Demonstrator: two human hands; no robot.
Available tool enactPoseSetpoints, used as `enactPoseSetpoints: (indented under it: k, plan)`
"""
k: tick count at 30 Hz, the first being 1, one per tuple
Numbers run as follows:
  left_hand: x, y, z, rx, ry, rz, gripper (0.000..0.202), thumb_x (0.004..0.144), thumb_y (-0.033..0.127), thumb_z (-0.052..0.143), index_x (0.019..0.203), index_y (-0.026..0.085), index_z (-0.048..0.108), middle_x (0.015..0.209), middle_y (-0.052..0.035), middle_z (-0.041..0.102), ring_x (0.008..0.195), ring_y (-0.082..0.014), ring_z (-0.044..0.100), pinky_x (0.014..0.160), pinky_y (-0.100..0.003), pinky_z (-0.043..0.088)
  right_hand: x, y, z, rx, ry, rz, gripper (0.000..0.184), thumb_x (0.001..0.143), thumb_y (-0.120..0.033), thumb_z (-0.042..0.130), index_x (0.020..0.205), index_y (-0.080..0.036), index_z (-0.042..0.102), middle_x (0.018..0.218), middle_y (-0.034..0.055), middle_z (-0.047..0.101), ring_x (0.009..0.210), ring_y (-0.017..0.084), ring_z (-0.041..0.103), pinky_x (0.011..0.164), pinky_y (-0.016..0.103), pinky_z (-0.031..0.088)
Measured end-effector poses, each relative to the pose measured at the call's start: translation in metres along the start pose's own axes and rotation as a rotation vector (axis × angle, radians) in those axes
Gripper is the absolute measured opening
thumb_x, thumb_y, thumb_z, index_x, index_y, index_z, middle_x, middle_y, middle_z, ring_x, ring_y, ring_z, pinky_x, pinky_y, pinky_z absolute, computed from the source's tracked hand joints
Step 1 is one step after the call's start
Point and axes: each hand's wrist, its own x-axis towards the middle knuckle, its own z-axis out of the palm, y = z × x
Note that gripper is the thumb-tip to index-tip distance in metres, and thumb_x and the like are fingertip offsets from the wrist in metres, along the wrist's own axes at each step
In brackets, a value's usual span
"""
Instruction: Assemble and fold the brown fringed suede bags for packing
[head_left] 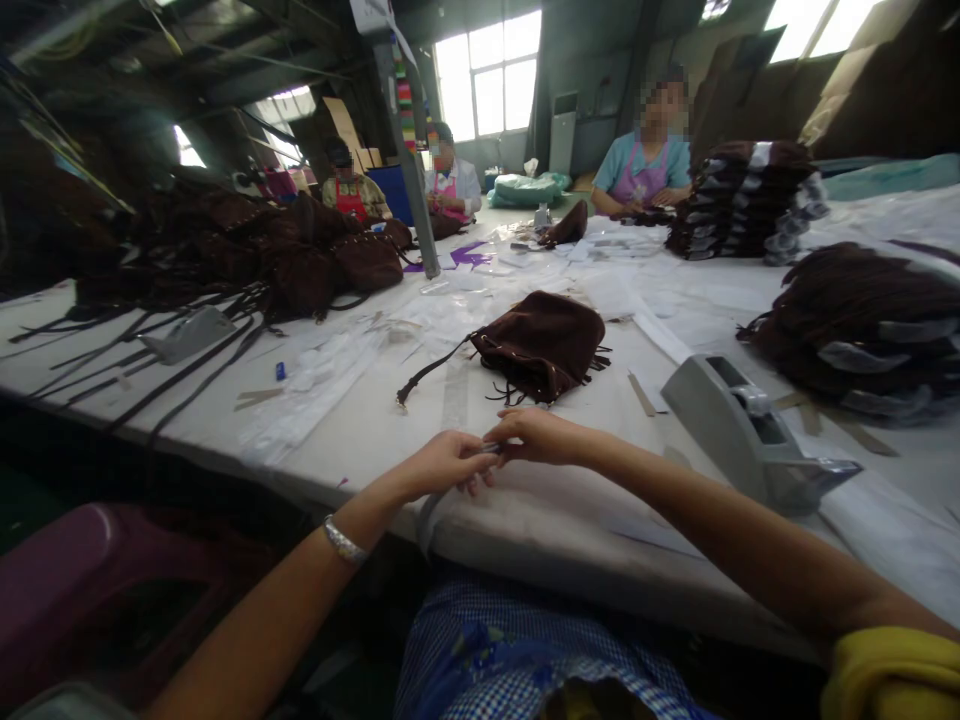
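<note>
My left hand [448, 463] and my right hand [538, 436] meet at the near edge of the white table [360, 425]. Both pinch a thin clear strip [433, 510], probably tape, that hangs down over the table's edge. A silver bracelet [343, 541] sits on my left wrist. Just beyond my hands lies a dark brown suede fringed pouch [541, 342] with its strap stretched out to the left. A grey tape dispenser [750, 425] stands to the right of my right hand.
Heaps of brown bags [300, 250] cover the left side, stacked bags [742, 200] and another pile [862, 320] the right. Clear plastic sleeves [315, 385] and paper scraps litter the table. Three people sit at the far end. A purple stool [82, 580] is at my left.
</note>
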Motion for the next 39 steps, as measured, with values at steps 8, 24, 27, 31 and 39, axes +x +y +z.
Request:
enactPoseSetpoints:
  k: [8,24,27,31,39]
  plan:
    - [-0.087,-0.069,-0.036,-0.229,-0.255,-0.255,0.045,0.081,0.055,0.068,0.097,0.013,0.065,0.075,-0.0069,0.072,0.061,-0.0168,0.066,0.06,-0.026,0.051,-0.059,0.064,-0.033,-0.367,0.003,0.46,0.012,0.087,-0.027,0.067,0.092,-0.027,0.077,0.084,0.0032,0.072,0.081,0.022,0.065,0.07,0.028,0.045]
    - [-0.031,-0.012,0.001,0.852,0.25,0.225,0.022,0.092,0.041,0.056,0.093,0.025,0.071,0.085,-0.0029,0.072,0.078,-0.0192,0.064,0.066,-0.024,0.039,-0.021,-0.044,0.018,0.16,-0.021,0.28,0.036,0.086,-0.007,0.049,0.112,-0.022,0.069,0.094,0.0042,0.075,0.081,0.019,0.07,0.076,0.027,0.052]
    - [-0.035,-0.033,-0.008,0.703,0.186,0.193,0.027,0.087,0.048,0.062,0.096,0.025,0.072,0.079,-0.0022,0.071,0.074,-0.0186,0.063,0.064,-0.023,0.039,-0.053,-0.009,0.013,0.051,-0.02,0.372,0.051,0.072,0.004,0.043,0.106,-0.021,0.072,0.084,0.0021,0.075,0.068,0.016,0.069,0.066,0.023,0.051]
    - [-0.06,-0.058,-0.029,0.412,0.074,0.102,0.034,0.087,0.049,0.06,0.095,0.018,0.072,0.081,-0.0028,0.07,0.074,-0.0167,0.061,0.066,-0.022,0.041,-0.096,0.043,0.002,-0.165,0.089,0.56,0.051,0.07,0.002,0.043,0.103,-0.024,0.073,0.082,0.0011,0.075,0.07,0.019,0.07,0.064,0.026,0.052]
    - [-0.057,-0.04,-0.036,0.365,0.241,0.094,0.034,0.09,0.046,0.056,0.095,0.016,0.071,0.079,-0.0011,0.067,0.073,-0.0147,0.058,0.066,-0.022,0.042,-0.057,0.006,0.005,-0.377,0.228,0.348,0.047,0.093,-0.027,0.053,0.14,-0.02,0.05,0.14,0.0124,0.054,0.118,0.033,0.058,0.097,0.048,0.049]
